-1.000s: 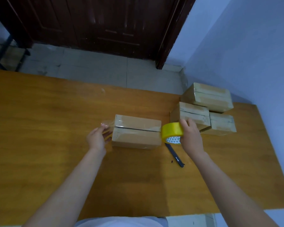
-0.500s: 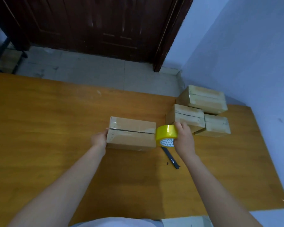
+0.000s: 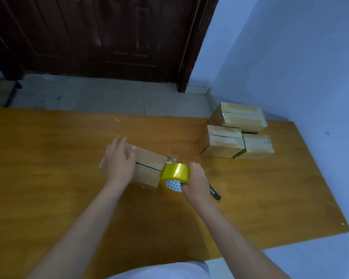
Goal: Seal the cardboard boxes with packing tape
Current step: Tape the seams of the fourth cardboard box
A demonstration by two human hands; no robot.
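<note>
Nearest, the right hand (image 3: 195, 182) grips the yellow roll of packing tape (image 3: 175, 175), fingers curled round its right side, the roll on edge and touching the near right corner of the small brown cardboard box (image 3: 147, 168) at the middle of the orange wooden table (image 3: 48, 178). Half a second ago the box lay square to the table edge; now it is turned, its right end swung toward the person, and the roll sits against that end. A short stretch of clear tape appears to run from the roll over the box's right top edge, though it is hard to make out. The left hand (image 3: 119, 160), before at the box's left end, now lies flat on its top with fingers spread, pressing it down. This reads as the strip being carried down the right end, with cutting next. A black pen-like cutter (image 3: 215, 193) lies just beyond the right hand. Farther right, three more cardboard boxes (image 3: 222, 141) cluster near the wall.
</note>
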